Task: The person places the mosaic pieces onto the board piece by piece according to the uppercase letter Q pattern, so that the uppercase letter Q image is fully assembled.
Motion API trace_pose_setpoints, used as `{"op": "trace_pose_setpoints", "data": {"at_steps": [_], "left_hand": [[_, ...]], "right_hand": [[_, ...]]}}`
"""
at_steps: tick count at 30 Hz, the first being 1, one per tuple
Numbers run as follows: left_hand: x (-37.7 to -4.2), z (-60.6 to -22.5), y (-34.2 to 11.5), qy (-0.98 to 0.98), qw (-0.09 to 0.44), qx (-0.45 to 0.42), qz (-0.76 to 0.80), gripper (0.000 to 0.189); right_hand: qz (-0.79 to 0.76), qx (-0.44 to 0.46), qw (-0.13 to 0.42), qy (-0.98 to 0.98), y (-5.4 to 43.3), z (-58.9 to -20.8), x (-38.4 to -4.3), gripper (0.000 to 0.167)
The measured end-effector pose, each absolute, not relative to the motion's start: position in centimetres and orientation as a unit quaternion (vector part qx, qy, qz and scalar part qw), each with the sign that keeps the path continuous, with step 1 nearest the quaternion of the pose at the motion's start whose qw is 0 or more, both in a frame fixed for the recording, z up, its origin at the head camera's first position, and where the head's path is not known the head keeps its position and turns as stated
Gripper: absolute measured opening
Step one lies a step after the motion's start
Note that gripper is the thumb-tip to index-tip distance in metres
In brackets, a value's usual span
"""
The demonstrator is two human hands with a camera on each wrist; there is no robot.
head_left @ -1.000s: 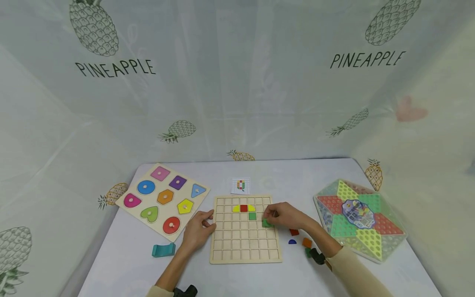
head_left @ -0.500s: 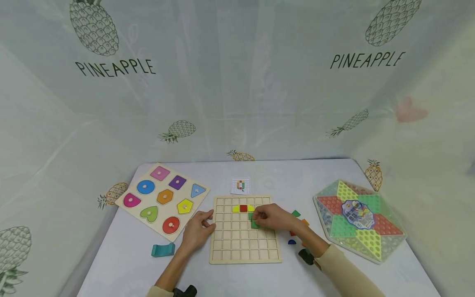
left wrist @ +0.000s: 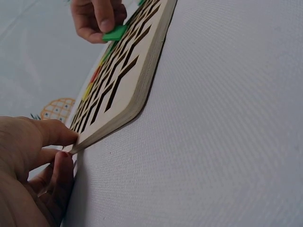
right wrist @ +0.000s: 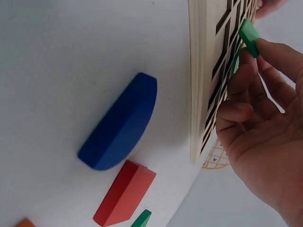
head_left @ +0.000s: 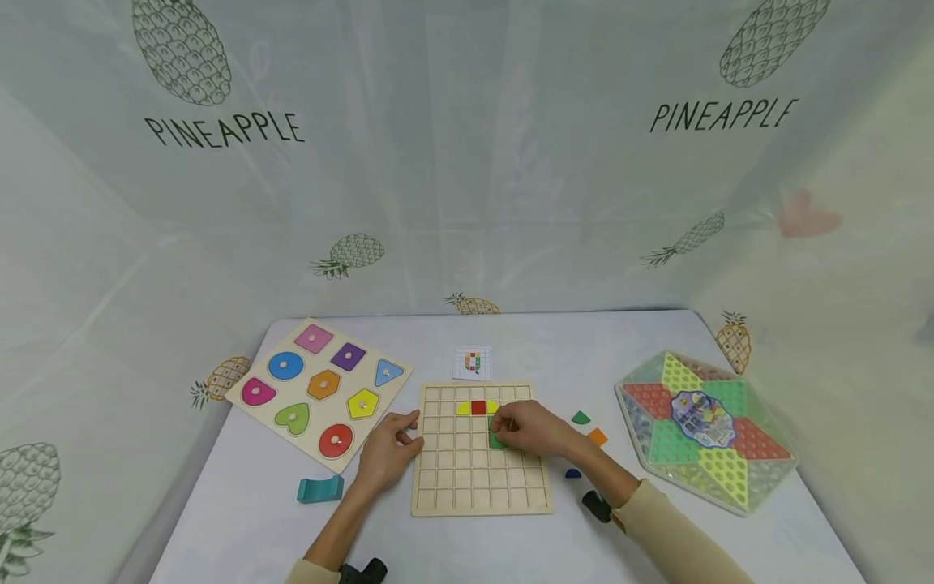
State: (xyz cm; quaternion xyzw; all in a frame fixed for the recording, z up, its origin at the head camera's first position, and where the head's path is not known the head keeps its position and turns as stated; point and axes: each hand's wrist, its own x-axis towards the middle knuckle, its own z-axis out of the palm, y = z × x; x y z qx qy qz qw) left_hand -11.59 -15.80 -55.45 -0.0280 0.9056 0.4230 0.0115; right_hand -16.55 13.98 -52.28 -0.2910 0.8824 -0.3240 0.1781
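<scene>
Head: right hand (head_left: 533, 429) pinches green tile (head_left: 497, 441) over grid board (head_left: 481, 511), right of centre | Left wrist: left hand (left wrist: 26, 163) touches the grid board's left edge with its fingertips, pinching or not, cannot tell | Right wrist: green tile tilted between thumb and finger; blue half-round (right wrist: 122, 123), red block (right wrist: 124, 195) on desk (right wrist: 57, 61)

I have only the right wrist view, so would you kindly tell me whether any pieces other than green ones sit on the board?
Observer: Yes, the head view shows a red square between two yellow pieces on the board.
Operator: Thank you; would you also tell me what lies just past the board's far edge, as seen by the person?
Observer: A small white card with a coloured pattern on it.
</scene>
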Motion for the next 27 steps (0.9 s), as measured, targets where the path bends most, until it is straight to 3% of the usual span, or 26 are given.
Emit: {"op": "trace_pose_setpoints", "data": {"at_steps": [27], "left_hand": [[-11.62, -55.65, -16.01, 0.908, 0.009, -0.022, 0.419, 0.052]], "right_hand": [[-0.309, -0.281, 0.157, 0.895, 13.62, -52.13, -16.28, 0.005]]}}
